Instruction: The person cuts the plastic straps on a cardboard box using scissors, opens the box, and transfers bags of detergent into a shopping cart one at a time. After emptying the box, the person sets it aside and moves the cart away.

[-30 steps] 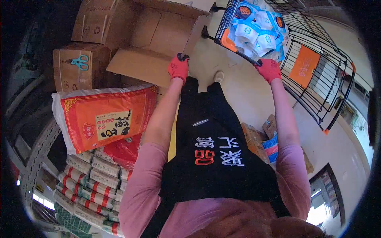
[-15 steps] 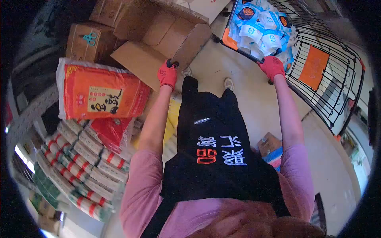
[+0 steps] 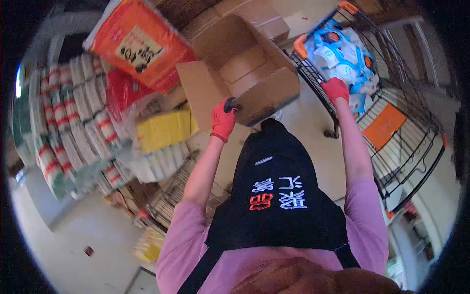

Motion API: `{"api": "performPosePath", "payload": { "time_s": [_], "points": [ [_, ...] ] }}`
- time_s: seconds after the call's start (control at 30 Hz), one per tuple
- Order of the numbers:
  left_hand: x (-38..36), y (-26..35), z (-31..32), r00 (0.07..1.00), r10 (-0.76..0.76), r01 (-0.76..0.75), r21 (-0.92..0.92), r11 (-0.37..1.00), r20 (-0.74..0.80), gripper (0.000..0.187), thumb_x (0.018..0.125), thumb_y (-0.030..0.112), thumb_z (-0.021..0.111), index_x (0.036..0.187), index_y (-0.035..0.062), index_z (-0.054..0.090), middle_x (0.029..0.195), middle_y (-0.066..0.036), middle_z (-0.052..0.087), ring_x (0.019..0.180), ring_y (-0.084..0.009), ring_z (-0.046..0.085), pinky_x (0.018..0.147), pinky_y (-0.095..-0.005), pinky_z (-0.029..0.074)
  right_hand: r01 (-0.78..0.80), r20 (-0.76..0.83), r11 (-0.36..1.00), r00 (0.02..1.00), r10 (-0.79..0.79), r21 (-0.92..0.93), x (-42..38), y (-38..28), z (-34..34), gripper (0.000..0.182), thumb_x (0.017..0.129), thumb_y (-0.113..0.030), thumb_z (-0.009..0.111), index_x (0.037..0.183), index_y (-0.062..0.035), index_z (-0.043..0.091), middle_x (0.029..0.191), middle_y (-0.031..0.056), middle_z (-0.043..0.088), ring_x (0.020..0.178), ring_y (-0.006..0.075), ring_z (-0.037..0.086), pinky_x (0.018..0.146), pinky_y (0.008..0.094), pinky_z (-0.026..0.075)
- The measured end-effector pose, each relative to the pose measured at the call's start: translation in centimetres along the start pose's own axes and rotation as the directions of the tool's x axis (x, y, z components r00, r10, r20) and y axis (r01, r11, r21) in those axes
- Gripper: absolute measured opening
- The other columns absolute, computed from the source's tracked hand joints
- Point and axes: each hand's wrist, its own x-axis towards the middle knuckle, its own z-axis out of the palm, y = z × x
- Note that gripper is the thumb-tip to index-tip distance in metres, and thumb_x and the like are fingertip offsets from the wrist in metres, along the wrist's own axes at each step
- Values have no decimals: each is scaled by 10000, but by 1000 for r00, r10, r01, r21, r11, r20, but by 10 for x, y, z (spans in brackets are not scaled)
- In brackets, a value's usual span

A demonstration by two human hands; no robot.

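Right now your left hand and right hand both grip the cart handle, whose long axis runs crosswise ahead of you, the cart stretching beyond toward your right.

Shop stockroom: stacked sacks, trolley.

Two red-gloved hands of mine, left and right, one wire cart past my right fingers, one open cardboard box beyond my left fingers, two big orange-red sacks further left
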Motion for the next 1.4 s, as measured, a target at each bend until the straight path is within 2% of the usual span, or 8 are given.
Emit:
{"api": "performPosePath", "payload": {
  "time_s": [0.33, 0.47, 0.8, 1.0, 1.1, 1.27, 1.33, 1.4],
  "points": [
    [-172, -41, 35, 923, -345, 272, -347, 898, -169, 323, 723, 109, 654, 1033, 35, 604, 981, -194, 621, 916, -325, 609, 765, -365, 478, 212, -94, 953, 967, -236, -215, 56, 24, 33, 510, 779, -456, 551, 871, 35, 655, 859, 235, 643, 839, 370, 627, 740, 448, 458],
    [-237, -70, 47, 828, -521, 354, -528, 772, -206, 325, 730, 117, 657, 1030, 9, 597, 951, -204, 629, 878, -287, 632, 747, -357, 480, 65, 148, 966, 984, -104, 252, 85, 39, 40, 398, 810, -376, 572, 740, 11, 637, 646, 106, 645, 522, 192, 599, 488, 334, 433],
    [-336, -192, 113, 647, -761, 416, -817, 399, -42, 352, 727, 71, 654, 1073, 28, 609, 844, -34, 626, 622, -85, 512, 555, -267, 444, 65, 102, 931, 989, -108, 359, 99, 40, 38, 312, 815, -305, 612, 773, 3, 605, 664, 144, 642, 471, 247, 598, 410, 345, 457],
    [-367, -194, 109, 552, -827, 619, -613, 490, -104, 341, 749, 54, 600, 1090, 50, 603, 903, -87, 658, 718, -178, 603, 645, -312, 482, 51, 131, 957, 987, -92, 286, 151, 59, 44, 313, 808, -321, 625, 782, -11, 592, 687, 142, 638, 486, 258, 595, 432, 359, 467],
    [-392, -218, 118, 714, -621, 605, -163, 780, -323, 341, 748, 101, 603, 1088, 64, 605, 986, -155, 651, 867, -305, 624, 761, -371, 482, 20, 201, 935, 975, -98, 355, 84, 32, 33, 338, 812, -329, 607, 755, 4, 605, 661, 128, 633, 496, 241, 598, 447, 342, 473],
    [-469, -269, 124, 532, -767, 835, 369, 407, -358, 362, 811, 173, 515, 1155, 60, 537, 1125, -159, 564, 1067, -340, 518, 898, -457, 419, 128, 94, 962, 984, -154, 240, 90, 34, 39, 349, 811, -332, 603, 719, 5, 608, 616, 110, 616, 487, 225, 601, 449, 324, 473],
    [-484, -255, 130, 400, -832, 836, 525, 159, -385, 378, 839, 192, 469, 1195, 65, 474, 1174, -158, 513, 1123, -349, 465, 911, -518, 393, 198, 24, 980, 980, -197, -34, 83, 32, 35, 479, 776, -432, 583, 889, 26, 665, 833, 190, 667, 772, 303, 657, 683, 387, 485],
    [-489, -232, 132, 380, -862, 789, 604, 112, -337, 373, 848, 207, 455, 1195, 69, 448, 1178, -165, 500, 1126, -350, 459, 912, -536, 383, 232, -10, 971, 972, -233, -50, 87, 35, 42, 474, 777, -429, 576, 878, 27, 658, 849, 196, 649, 783, 306, 632, 682, 387, 481]
  ]
}}
